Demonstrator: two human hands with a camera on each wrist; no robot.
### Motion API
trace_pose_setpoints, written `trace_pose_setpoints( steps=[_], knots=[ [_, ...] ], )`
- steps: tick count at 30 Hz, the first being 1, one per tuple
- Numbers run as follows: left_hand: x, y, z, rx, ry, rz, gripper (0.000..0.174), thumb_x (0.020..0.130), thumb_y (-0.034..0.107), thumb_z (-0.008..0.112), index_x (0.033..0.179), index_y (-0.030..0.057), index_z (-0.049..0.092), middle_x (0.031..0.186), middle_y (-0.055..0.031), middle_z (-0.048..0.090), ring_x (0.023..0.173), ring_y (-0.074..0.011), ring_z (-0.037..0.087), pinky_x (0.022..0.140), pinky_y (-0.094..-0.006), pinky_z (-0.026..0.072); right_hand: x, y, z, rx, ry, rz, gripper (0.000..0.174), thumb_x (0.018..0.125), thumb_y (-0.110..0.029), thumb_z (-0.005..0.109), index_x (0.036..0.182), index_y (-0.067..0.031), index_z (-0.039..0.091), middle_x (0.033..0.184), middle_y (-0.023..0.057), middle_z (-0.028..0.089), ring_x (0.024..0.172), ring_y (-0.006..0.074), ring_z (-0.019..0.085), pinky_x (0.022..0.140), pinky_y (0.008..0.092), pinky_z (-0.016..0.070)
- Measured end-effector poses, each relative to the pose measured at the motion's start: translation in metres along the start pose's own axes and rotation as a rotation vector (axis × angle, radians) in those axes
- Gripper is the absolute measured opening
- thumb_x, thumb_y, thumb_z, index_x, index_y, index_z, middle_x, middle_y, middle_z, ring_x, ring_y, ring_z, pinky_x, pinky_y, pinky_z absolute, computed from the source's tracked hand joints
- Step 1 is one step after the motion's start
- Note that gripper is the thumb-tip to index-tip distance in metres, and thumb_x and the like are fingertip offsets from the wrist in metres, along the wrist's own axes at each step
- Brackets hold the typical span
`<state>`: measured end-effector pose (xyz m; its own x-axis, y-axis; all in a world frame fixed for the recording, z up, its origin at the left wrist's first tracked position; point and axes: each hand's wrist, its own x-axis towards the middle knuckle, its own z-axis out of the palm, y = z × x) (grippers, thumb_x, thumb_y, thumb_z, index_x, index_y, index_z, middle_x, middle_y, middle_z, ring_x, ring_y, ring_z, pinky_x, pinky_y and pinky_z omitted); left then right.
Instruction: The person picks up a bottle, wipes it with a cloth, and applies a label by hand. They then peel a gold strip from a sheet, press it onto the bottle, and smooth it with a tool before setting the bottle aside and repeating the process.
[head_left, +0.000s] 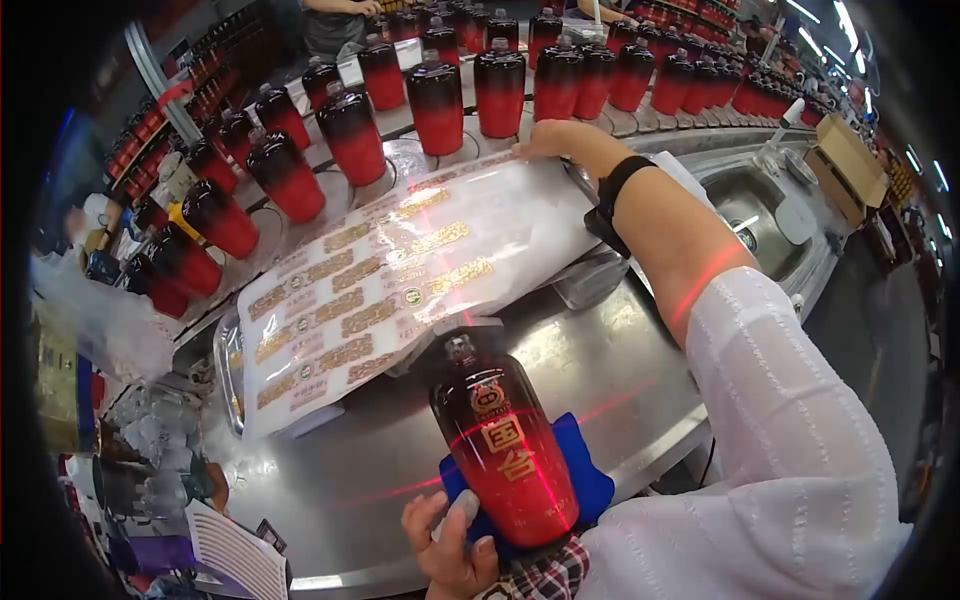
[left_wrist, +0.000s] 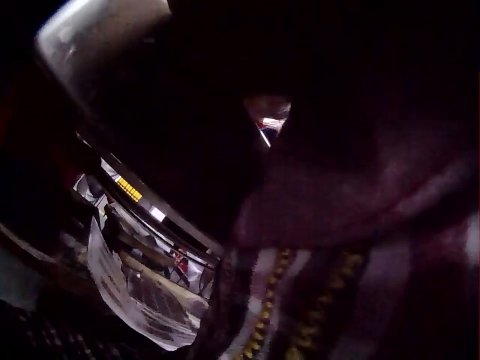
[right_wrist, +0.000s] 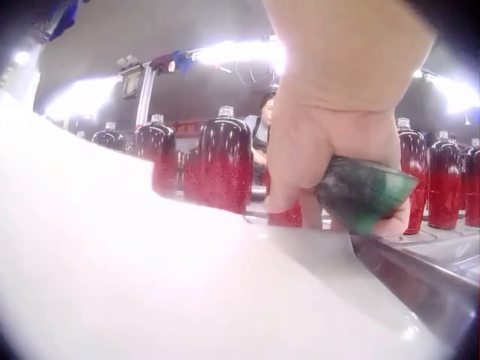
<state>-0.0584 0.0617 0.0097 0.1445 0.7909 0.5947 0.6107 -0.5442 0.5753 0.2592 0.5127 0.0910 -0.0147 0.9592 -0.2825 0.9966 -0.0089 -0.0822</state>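
A black-to-red bottle (head_left: pixel 505 450) with gold characters leans on a blue cloth (head_left: pixel 585 475) at the front edge of the metal table. Beside its lower end is my left hand (head_left: pixel 450 550), fingers loosely bent, with a grey cover (head_left: pixel 465 503) on one fingertip. My right hand (head_left: pixel 550 140) reaches to the far edge of a white sheet of gold-and-red labels (head_left: pixel 370 280). In the right wrist view its fingers curl about a black-and-green piece (right_wrist: pixel 367 191) in the palm. The left wrist view is mostly dark, with a striped sleeve (left_wrist: pixel 322 300).
Many black-and-red bottles (head_left: pixel 435 105) stand in rows behind the sheet. A metal sink (head_left: pixel 755 215) and a cardboard box (head_left: pixel 848 165) are on the right. Clear plastic (head_left: pixel 105 310) and a striped strip sheet (head_left: pixel 235 550) lie on the left. Other people work across the line.
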Motion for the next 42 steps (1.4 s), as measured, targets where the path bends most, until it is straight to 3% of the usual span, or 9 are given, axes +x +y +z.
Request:
trace_pose_setpoints(
  steps=[5,9,16,19,22,26,30,35,42],
  knots=[
    [0.004,-0.002,0.004,-0.082,0.002,-0.033,0.049,0.093,0.028,0.055,0.13,-0.0032,0.049,0.124,-0.0291,0.051,0.112,-0.039,0.052,0.095,-0.0495,0.0424,0.022,0.013,0.01,0.121,0.16,-0.102,0.059,0.078,-0.05,0.071,0.112,-0.0026,0.066,0.118,0.0157,0.061,0.102,0.0331,0.061,0.084,0.044,0.0509],
    [0.004,-0.002,0.003,-0.07,0.003,-0.031,0.048,0.093,0.028,0.055,0.13,-0.0033,0.049,0.124,-0.0296,0.05,0.112,-0.0388,0.052,0.093,-0.0466,0.0446,0.037,0.013,0.019,-0.043,0.341,-0.24,0.028,0.08,-0.031,0.069,0.097,-0.0085,0.071,0.109,0.0129,0.061,0.1,0.035,0.058,0.083,0.048,0.0501],
    [0.0,-0.002,0.007,-0.076,0.061,-0.041,0.044,0.091,0.031,0.057,0.123,0.0012,0.055,0.121,-0.024,0.055,0.107,-0.0365,0.053,0.094,-0.0505,0.0408,-0.004,0.004,0.006,-0.083,0.845,-0.345,0.021,0.086,-0.031,0.064,0.096,-0.0158,0.074,0.107,0.0086,0.061,0.104,0.0314,0.057,0.084,0.0442,0.0528],
    [0.006,0.0,0.002,-0.028,-0.024,0.041,0.048,0.095,0.026,0.053,0.13,-0.0049,0.047,0.124,-0.0297,0.052,0.114,-0.0403,0.052,0.096,-0.0474,0.0432,-0.038,0.021,-0.028,0.274,0.563,-0.296,0.026,0.083,-0.033,0.067,0.099,-0.0124,0.074,0.09,0.0099,0.067,0.082,0.0274,0.063,0.075,0.0386,0.0531],
    [0.004,0.001,-0.003,0.006,-0.086,0.014,0.055,0.096,0.029,0.051,0.135,-0.0096,0.042,0.131,-0.0308,0.049,0.122,-0.0412,0.049,0.102,-0.0466,0.0388,-0.083,0.067,-0.027,0.733,0.331,-0.042,0.029,0.086,-0.031,0.061,0.106,-0.0116,0.07,0.076,-0.0044,0.058,0.059,0.0092,0.047,0.048,0.0311,0.038],
    [0.004,0.008,0.002,-0.034,-0.077,-0.031,0.062,0.096,0.035,0.053,0.139,-0.0074,0.039,0.132,-0.0285,0.051,0.123,-0.0424,0.046,0.102,-0.0478,0.0375,-0.106,0.178,0.026,0.251,0.273,0.165,0.033,0.085,-0.039,0.058,0.092,-0.0087,0.07,0.075,0.0076,0.06,0.063,0.0215,0.056,0.051,0.0388,0.0462],
    [0.003,0.019,0.005,-0.102,-0.121,0.028,0.068,0.097,0.041,0.051,0.145,-0.0034,0.031,0.136,-0.0268,0.048,0.13,-0.0459,0.04,0.109,-0.0536,0.0285,-0.138,0.247,0.093,-0.16,0.145,0.219,0.039,0.086,-0.037,0.054,0.096,-0.0046,0.072,0.101,0.0212,0.068,0.097,0.0359,0.065,0.088,0.0434,0.0495],
    [-0.01,0.012,0.0,0.159,-0.227,0.258,0.066,0.099,0.04,0.048,0.15,0.0072,0.024,0.143,-0.0249,0.043,0.139,-0.047,0.027,0.112,-0.063,0.0153,-0.158,0.259,0.104,-0.061,0.224,0.202,0.033,0.082,-0.03,0.06,0.092,-0.0017,0.072,0.093,0.0209,0.069,0.086,0.0349,0.067,0.078,0.0432,0.052],
    [0.02,0.034,-0.012,0.392,-0.302,0.517,0.037,0.088,0.035,0.062,0.121,0.0195,0.062,0.119,-0.0004,0.066,0.126,-0.0279,0.04,0.114,-0.0597,0.0088,-0.174,0.23,0.091,0.105,0.131,0.204,0.029,0.082,-0.029,0.063,0.09,-0.0019,0.068,0.083,0.0171,0.069,0.069,0.0315,0.066,0.053,0.0458,0.0523]
  ],
)
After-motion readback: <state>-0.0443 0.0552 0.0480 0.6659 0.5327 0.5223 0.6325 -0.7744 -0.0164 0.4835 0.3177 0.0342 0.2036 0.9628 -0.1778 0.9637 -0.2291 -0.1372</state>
